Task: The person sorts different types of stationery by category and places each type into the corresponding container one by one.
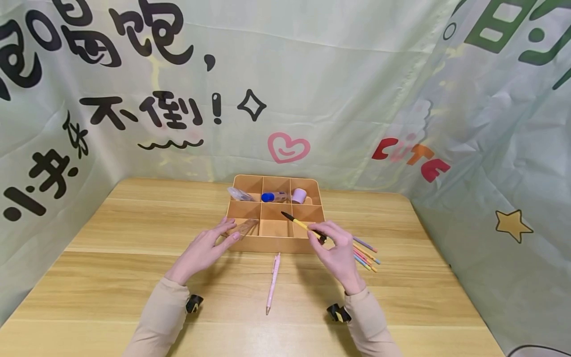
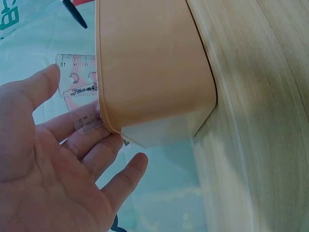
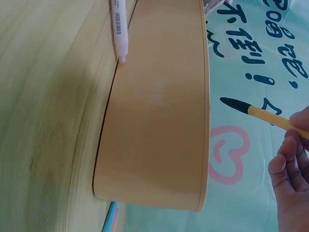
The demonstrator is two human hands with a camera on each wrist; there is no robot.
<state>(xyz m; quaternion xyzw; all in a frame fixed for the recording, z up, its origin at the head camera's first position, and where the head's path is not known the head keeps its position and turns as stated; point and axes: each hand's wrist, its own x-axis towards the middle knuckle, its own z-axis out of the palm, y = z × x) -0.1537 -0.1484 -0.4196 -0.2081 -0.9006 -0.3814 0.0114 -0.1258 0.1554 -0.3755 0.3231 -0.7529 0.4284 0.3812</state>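
One yellow pen (image 1: 300,224) pinched, ruler (image 2: 76,72) digits legible, left-wrist only

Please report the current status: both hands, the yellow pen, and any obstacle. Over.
Right hand pinching yellow pen, dark tip above organizer. Left hand at organizer's front-left corner, by clear ruler. No obstruction visible at pen tip.

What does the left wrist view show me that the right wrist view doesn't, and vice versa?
Left wrist only: palm of the left hand, printed scale on the clear ruler.
Right wrist only: right hand pinching the yellow pen barrel, plus the pink pen and pink heart print.
Both: outer wall of the tan organizer, wood tabletop, dark pen tip.
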